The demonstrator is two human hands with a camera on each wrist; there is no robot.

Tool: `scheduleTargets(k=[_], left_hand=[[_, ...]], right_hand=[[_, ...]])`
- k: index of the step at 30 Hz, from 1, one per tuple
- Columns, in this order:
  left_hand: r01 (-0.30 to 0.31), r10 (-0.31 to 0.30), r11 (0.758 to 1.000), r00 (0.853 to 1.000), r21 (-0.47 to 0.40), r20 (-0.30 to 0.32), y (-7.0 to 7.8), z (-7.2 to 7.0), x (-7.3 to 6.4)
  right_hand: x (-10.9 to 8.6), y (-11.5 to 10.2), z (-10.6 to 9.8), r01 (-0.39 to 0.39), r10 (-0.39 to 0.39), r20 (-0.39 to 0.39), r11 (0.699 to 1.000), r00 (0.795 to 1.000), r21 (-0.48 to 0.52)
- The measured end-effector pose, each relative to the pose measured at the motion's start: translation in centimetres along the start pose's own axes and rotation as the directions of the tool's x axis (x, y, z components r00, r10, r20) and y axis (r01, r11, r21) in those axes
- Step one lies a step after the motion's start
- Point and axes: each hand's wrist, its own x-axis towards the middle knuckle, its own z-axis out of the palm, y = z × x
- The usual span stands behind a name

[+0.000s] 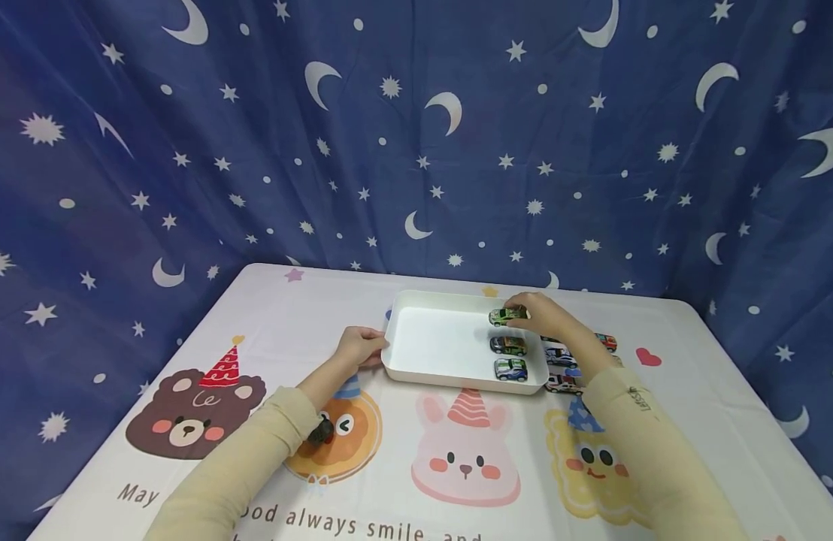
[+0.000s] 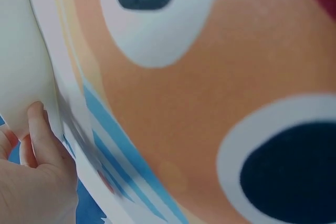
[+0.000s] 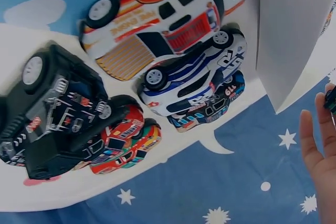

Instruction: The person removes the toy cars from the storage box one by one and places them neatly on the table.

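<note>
A white tray (image 1: 437, 338) lies on the table. Its left rim is pinched by my left hand (image 1: 358, 347); the left wrist view shows the thumb and fingers of that hand (image 2: 44, 156) at the tray's edge (image 2: 26, 51). My right hand (image 1: 541, 315) grips a green toy car (image 1: 498, 317) at the tray's far right corner. In the right wrist view, only part of this hand (image 3: 321, 166) and a sliver of the car show. Inside the tray, a dark toy car (image 1: 507, 346) and a white, blue and green toy car (image 1: 510, 369) stand in a column below it.
Right of the tray, several toy cars crowd together, partly behind my right forearm. Among them are a white and blue car (image 3: 194, 80), a white fire car (image 3: 152, 22) and a black car (image 3: 58, 114). A blue starry curtain (image 1: 416, 150) hangs behind the table.
</note>
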Motion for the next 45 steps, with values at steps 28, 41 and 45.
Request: scheduleTargets(k=[28,41,45], left_hand=[[-0.012,0.012,1.0,1.0,0.004,0.001,0.0,0.0,0.1],[-0.003,0.003,1.0,1.0,0.002,0.011,0.0,0.1,0.2],[-0.001,0.002,1.0,1.0,-0.009,0.019,0.1,0.0,0.2]], right_hand=[[-3.7,0.1,-0.6,0.031,-0.03,0.02,0.998,0.999,-0.06],[-6.6,0.7,-1.1,0.053,-0.056,-0.029,0.996,0.998,-0.074],[-7.3,0.8,-1.3,0.046,-0.049,-0.044,0.997,0.998,-0.068]])
